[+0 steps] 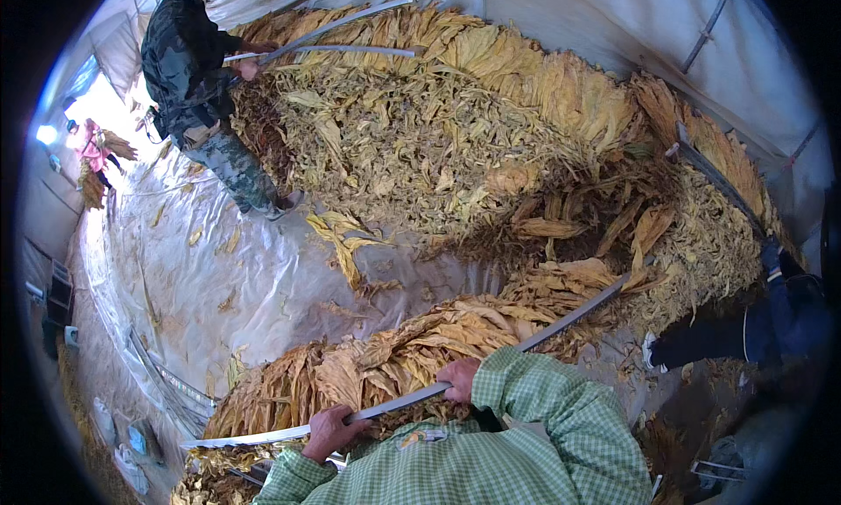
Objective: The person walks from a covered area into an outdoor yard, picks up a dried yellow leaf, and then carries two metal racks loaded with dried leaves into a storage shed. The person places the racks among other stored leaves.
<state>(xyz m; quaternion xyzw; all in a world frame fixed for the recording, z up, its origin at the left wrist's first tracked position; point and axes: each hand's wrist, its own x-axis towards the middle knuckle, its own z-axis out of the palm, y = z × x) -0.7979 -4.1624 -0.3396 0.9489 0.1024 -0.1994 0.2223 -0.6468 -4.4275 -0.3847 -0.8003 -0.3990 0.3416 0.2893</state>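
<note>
A long grey metal bar [399, 402] runs slantwise in front of me, from the lower left up to the right. My left hand [335, 431] is closed round it toward its left end. Further right along it, my right hand [458, 380] grips the same bar, with fingers wrapped over the top. Along the bar's far side lies a thick row of dried yellow-brown tobacco leaves [337, 375]. More leaves show on the near side below my left hand. Whether the bar is fastened to the leaves cannot be made out.
A big heap of dried leaves [412, 146] fills the back and right. At the upper left a person in camouflage [184, 58] holds pale bars. Another person in dark blue [780, 321] reaches toward a bar at the right. Someone in pink [88, 144] carries leaves. Plastic sheeting [236, 277] covers the floor.
</note>
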